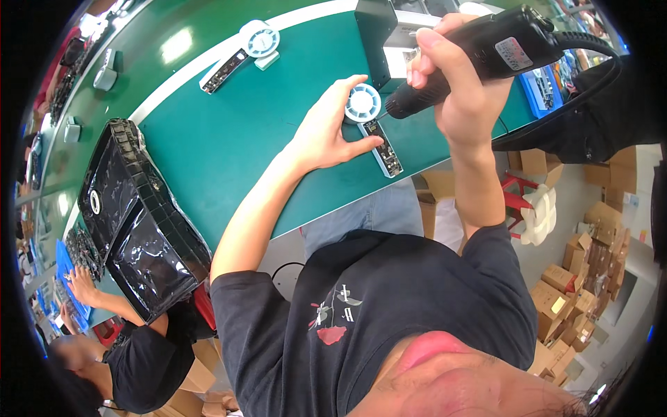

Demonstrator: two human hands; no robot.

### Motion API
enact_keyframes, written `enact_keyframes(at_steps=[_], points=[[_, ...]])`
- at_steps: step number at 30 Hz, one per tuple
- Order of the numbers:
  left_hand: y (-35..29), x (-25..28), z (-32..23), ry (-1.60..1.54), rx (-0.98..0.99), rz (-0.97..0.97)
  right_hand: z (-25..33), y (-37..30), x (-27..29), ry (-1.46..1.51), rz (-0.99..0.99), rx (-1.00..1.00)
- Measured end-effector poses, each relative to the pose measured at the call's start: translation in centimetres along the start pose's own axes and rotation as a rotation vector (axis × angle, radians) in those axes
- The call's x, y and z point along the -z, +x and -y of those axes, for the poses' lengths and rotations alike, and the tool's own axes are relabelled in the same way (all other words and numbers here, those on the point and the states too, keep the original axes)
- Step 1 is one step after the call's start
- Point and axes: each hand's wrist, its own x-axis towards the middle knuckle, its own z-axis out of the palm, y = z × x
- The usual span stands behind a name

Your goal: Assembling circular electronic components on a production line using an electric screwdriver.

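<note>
My left hand [325, 132] grips a small fan at the middle of the green table, with fingers at its round pale-blue head and thumb across its handle. The handle's open side shows a dark circuit board [389, 158]. In my right hand [469, 108] is a black corded electric screwdriver [486, 59], held tilted with its nose down and left. Its thin bit reaches toward the place where the fan's head [363, 103] meets the handle; whether it touches a screw is too small to tell. A second fan [261, 40] with an exposed board lies farther back on the left.
A black glossy plastic-lined bin [149, 236] stands at the left. Behind my hands is a dark grey box-shaped device [375, 42]. A blue tray [542, 94] of parts lies at the right beside a black bag [590, 125]. Another person [139, 361] works at the lower left.
</note>
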Motion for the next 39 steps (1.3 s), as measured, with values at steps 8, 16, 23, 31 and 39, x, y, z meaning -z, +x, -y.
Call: enact_keyframes(at_steps=[8, 16, 23, 31, 39], points=[[0.1, 0.2, 0.0, -0.002, -0.007, 0.015, -1.3, -0.2, 0.8, 0.113, 0.101, 0.035], [0.1, 0.1, 0.5, 0.027, -0.059, 0.009, -0.6, 0.0, 1.8, 0.059, 0.250, -0.050], [0.9, -0.4, 0.5, -0.009, 0.026, -0.175, 3.1, 6.4, 5.2, -0.039, -0.214, 0.207], [0.2, -0.5, 1.3, 0.122, 0.002, -0.273, 0.6, 5.5, 4.7, -0.025, -0.250, 0.158], [0.4, -0.5, 1.1, 0.182, 0.010, -0.274, 2.7, -3.1, 3.8, 0.006, -0.096, 0.026]])
